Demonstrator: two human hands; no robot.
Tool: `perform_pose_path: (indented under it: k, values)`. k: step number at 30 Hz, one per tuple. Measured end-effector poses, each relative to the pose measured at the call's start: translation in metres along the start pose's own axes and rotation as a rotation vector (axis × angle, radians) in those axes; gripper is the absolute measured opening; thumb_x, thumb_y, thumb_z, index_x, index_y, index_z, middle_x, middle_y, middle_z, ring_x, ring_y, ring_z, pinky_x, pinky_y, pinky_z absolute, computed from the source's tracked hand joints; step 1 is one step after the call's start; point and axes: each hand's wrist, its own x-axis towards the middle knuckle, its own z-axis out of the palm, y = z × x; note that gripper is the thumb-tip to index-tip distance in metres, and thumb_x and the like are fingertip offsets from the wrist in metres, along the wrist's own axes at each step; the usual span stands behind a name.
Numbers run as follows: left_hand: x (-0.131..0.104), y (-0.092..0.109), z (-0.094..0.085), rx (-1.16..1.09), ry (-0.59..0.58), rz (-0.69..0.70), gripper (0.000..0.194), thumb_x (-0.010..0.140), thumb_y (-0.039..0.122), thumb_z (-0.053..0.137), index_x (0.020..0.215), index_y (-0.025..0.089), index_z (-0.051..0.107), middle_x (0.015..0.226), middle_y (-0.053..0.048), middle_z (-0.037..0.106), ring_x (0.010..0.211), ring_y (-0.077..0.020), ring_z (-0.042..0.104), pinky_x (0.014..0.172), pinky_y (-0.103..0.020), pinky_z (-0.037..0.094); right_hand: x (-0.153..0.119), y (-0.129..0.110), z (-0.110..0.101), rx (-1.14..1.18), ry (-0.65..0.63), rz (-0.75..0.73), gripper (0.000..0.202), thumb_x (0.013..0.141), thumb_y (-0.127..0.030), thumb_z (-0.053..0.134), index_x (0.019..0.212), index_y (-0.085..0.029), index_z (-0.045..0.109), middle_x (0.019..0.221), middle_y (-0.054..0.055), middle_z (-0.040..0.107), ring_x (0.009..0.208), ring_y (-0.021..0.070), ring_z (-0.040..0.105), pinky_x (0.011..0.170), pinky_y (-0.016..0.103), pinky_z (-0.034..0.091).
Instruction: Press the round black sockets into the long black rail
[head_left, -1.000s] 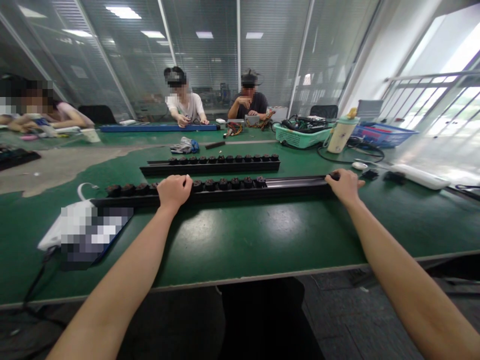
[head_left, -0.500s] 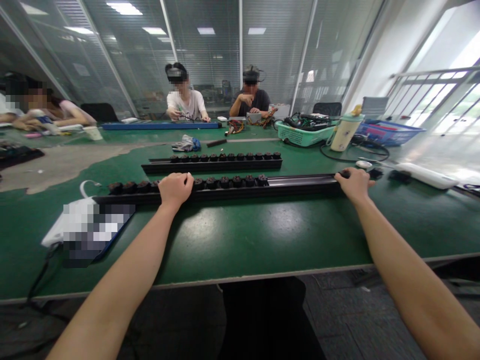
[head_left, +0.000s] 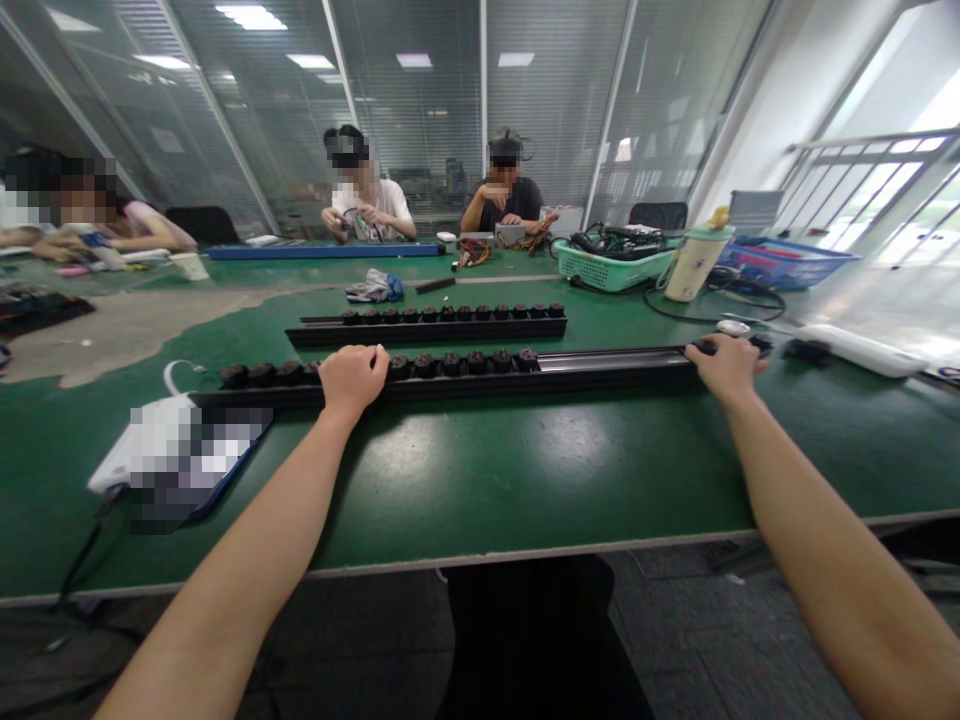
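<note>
A long black rail (head_left: 480, 384) lies across the green table, with a row of round black modules (head_left: 451, 364) along its left and middle part. Its right stretch is a bare shiny channel (head_left: 615, 360). My left hand (head_left: 354, 378) is closed around the rail left of its middle, over some of the modules. At the rail's right end, my right hand (head_left: 726, 366) has its fingers closed on a small black piece (head_left: 703, 347), partly hidden by the fingers. Behind lies a second, shorter black rail (head_left: 427, 329) with similar modules.
A white device (head_left: 146, 445) and a phone (head_left: 225, 470) lie at the left. Behind are a crumpled glove (head_left: 375, 287), a green basket (head_left: 611, 268), a yellowish cup (head_left: 697, 262) and a blue basket (head_left: 795, 265). People sit across the table and at the far left.
My right hand has moved slightly right, with the small black piece in its fingers. My left hand stays on the rail. A person across the table has raised their hands.
</note>
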Motion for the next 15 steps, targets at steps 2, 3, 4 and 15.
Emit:
perform_pose_path:
  k: [2, 3, 4, 15]
  values:
    - [0.000, 0.000, 0.000, -0.010, -0.005, -0.007, 0.053, 0.103, 0.042, 0.032, 0.085, 0.019, 0.076, 0.096, -0.018, 0.077, 0.092, -0.0327, 0.069, 0.071, -0.038, 0.038, -0.001, -0.001, 0.000, -0.017, -0.010, -0.002, 0.042, 0.097, -0.041, 0.062, 0.127, -0.016, 0.076, 0.133, 0.026, 0.062, 0.114, 0.0341, 0.046, 0.100, 0.052, 0.029]
    - [0.000, 0.000, 0.000, -0.014, -0.008, -0.009, 0.053, 0.103, 0.043, 0.033, 0.085, 0.019, 0.076, 0.097, -0.018, 0.077, 0.093, -0.0328, 0.069, 0.071, -0.038, 0.038, -0.001, -0.001, 0.000, -0.024, -0.013, 0.000, 0.042, 0.098, -0.041, 0.061, 0.128, -0.016, 0.076, 0.134, 0.027, 0.062, 0.116, 0.0347, 0.046, 0.100, 0.053, 0.028]
    - [0.000, 0.000, 0.000, -0.016, -0.009, -0.011, 0.053, 0.103, 0.043, 0.033, 0.085, 0.018, 0.077, 0.097, -0.019, 0.077, 0.093, -0.0330, 0.069, 0.072, -0.038, 0.038, -0.001, -0.001, 0.000, -0.029, -0.013, 0.000, 0.042, 0.098, -0.042, 0.061, 0.129, -0.017, 0.076, 0.135, 0.027, 0.062, 0.117, 0.0352, 0.046, 0.100, 0.053, 0.028]
    - [0.000, -0.001, 0.001, 0.018, 0.001, 0.013, 0.054, 0.104, 0.041, 0.031, 0.083, 0.018, 0.076, 0.094, -0.018, 0.077, 0.090, -0.0317, 0.069, 0.068, -0.038, 0.036, 0.020, 0.026, 0.001, -0.002, -0.040, -0.164, 0.041, 0.091, -0.048, 0.066, 0.116, -0.017, 0.077, 0.112, 0.018, 0.076, 0.098, 0.0297, 0.062, 0.090, 0.042, 0.040]
